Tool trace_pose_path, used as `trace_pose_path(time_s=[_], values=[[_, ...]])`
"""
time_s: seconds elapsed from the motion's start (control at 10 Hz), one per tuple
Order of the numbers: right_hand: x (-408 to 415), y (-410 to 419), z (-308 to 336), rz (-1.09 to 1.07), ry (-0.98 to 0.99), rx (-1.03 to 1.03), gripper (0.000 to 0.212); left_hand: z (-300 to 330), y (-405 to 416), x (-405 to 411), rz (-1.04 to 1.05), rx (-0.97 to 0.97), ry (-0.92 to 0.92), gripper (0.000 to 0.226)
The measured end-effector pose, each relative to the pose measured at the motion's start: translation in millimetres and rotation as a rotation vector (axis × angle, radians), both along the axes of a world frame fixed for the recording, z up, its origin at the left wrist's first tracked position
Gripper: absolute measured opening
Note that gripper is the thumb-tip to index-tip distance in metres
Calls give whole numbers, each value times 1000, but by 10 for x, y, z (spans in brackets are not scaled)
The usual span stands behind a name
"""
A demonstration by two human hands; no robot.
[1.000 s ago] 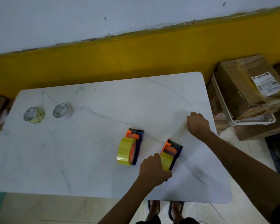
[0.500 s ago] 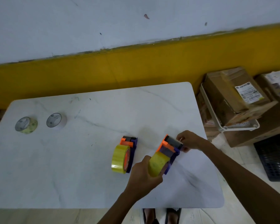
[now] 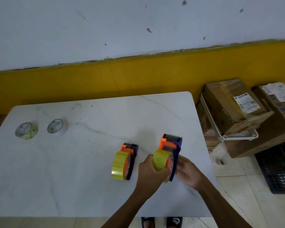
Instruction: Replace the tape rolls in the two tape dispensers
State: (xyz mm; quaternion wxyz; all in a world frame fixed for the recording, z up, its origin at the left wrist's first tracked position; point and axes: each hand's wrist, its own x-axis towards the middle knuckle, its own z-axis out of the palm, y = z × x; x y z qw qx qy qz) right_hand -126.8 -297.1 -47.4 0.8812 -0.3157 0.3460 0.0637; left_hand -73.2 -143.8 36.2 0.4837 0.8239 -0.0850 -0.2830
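One head-worn camera looks steeply forward and down from above the near edge of the bench point(image 3: 89, 186), at arm's reach. The wall point(image 3: 122, 30) fills the upper frame; cardboard boxes point(image 3: 229, 104) crowd the right edge.

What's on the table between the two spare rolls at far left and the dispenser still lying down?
Nothing: between the spare rolls and the lying dispenser, the head view shows only bare table.

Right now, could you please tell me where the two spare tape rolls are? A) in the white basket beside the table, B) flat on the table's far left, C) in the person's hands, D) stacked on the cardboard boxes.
B: both spare tape rolls lie flat, side by side, at the far left of the table.
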Motion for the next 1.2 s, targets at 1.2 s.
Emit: trace_pose_path(time_s=[1.2], values=[[-301,-149,-58,132,558,-538,49,-724,-156,-142,75,371,168,83]])
